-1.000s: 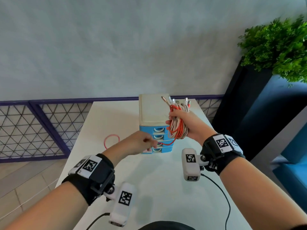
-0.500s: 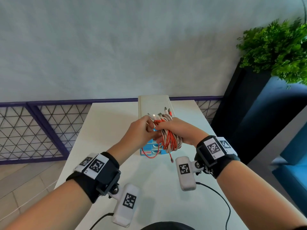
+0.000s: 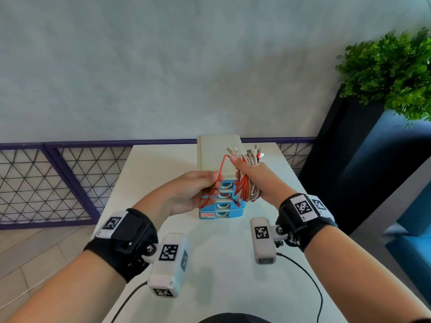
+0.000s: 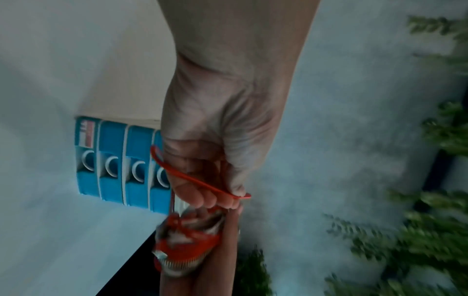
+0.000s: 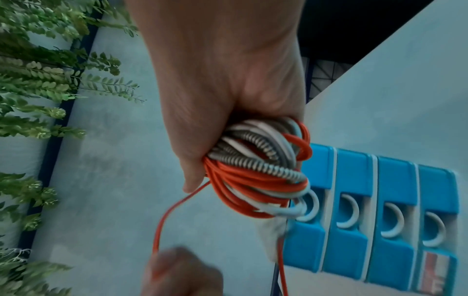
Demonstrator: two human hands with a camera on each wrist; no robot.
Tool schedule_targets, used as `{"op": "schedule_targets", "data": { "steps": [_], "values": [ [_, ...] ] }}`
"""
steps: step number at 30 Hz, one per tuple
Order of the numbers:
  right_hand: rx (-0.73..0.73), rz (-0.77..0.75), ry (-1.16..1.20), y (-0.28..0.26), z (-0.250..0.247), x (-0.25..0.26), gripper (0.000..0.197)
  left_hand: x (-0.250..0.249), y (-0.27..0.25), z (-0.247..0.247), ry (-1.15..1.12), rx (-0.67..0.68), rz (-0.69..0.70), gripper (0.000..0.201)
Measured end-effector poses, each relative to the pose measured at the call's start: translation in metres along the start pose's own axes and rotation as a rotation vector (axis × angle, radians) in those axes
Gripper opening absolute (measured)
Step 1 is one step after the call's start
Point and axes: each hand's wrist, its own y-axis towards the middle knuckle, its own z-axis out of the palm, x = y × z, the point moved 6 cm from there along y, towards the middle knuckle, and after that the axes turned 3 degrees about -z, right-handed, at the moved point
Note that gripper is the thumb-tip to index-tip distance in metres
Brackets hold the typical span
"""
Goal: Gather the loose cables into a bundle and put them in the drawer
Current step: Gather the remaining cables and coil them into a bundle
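Observation:
My right hand [image 3: 253,180] grips a coiled bundle of orange, white and braided cables [image 3: 247,183] [image 5: 255,166] upright, plug ends sticking out above the fist. A loose orange strand [image 3: 220,169] [image 5: 174,210] runs from the bundle to my left hand [image 3: 198,192] [image 4: 217,180], which pinches it and holds it taut, just left of the bundle. Behind both hands stands the blue drawer unit [image 3: 229,207] [image 5: 380,216] with a beige top [image 3: 211,157]; its several drawers all look shut.
The white table [image 3: 228,264] carries the drawer unit at its middle. A purple mesh railing [image 3: 58,178] runs behind and left. A dark planter with green foliage [image 3: 391,73] stands at the right, with blue seating [image 3: 412,241] below it.
My left hand took the loose orange strand at the bundle and drew it out to the left. My right hand lifted the bundle back a little, up and to the right.

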Motion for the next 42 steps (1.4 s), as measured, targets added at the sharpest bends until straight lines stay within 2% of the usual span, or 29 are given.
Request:
{"op": "schedule_targets", "data": {
  "steps": [3,6,8,10,13,15,18,20,22,23,25,27,29,31,34,36,38,42],
  "values": [
    [0.064,-0.001,0.117,-0.004,0.018,0.005,0.061,-0.003,0.004,0.015,0.105,-0.047,0.014,0.017],
    [0.188,0.004,0.311,-0.011,0.032,0.010,0.057,-0.004,0.007,0.016,0.113,-0.081,0.016,0.022],
    [0.226,-0.023,0.280,-0.013,0.034,0.015,0.051,-0.004,0.006,0.016,0.127,-0.081,0.009,0.023],
    [0.190,-0.064,0.177,-0.013,0.034,0.019,0.032,-0.002,0.003,0.018,0.155,-0.065,-0.007,0.023],
    [0.009,-0.072,0.107,-0.009,0.025,0.020,0.007,0.003,0.001,0.018,0.211,-0.062,-0.020,0.024],
    [-0.089,-0.072,0.192,-0.005,0.015,0.020,0.004,0.008,-0.002,0.018,0.209,-0.006,-0.048,0.024],
    [-0.188,-0.099,0.341,0.001,-0.009,0.024,0.003,0.023,-0.013,0.013,0.250,0.159,-0.163,0.027],
    [-0.173,-0.106,0.428,0.000,-0.019,0.029,0.003,0.034,-0.022,0.005,0.331,0.262,-0.238,0.028],
    [-0.117,-0.098,0.470,-0.002,-0.021,0.032,0.004,0.040,-0.024,-0.003,0.489,0.293,-0.244,0.029],
    [-0.083,-0.088,0.459,-0.003,-0.019,0.034,0.005,0.039,-0.020,-0.006,0.628,0.258,-0.204,0.029],
    [-0.002,-0.045,0.409,-0.003,-0.011,0.033,0.008,0.026,-0.011,-0.011,0.955,0.079,-0.066,0.024],
    [0.071,-0.015,0.331,-0.004,0.000,0.031,0.009,0.006,-0.003,-0.011,1.057,-0.128,0.116,0.019],
    [0.119,-0.026,0.176,-0.006,0.009,0.031,0.012,-0.013,-0.001,-0.008,0.956,-0.262,0.308,0.019],
    [0.157,-0.050,0.057,-0.009,0.018,0.031,0.019,-0.025,0.000,-0.006,0.848,-0.328,0.426,0.017],
    [0.247,-0.005,0.171,-0.015,0.029,0.026,0.030,-0.030,0.004,-0.006,0.722,-0.356,0.519,0.020],
    [0.309,0.035,0.291,-0.018,0.036,0.023,0.027,-0.029,0.006,-0.010,0.630,-0.366,0.526,0.021],
    [0.319,0.016,0.271,-0.017,0.038,0.022,0.019,-0.027,0.007,-0.011,0.547,-0.364,0.500,0.022],
    [0.152,-0.044,0.135,-0.007,0.022,0.017,0.013,-0.016,0.007,-0.018,0.282,-0.329,0.293,0.014]
  ]
}}
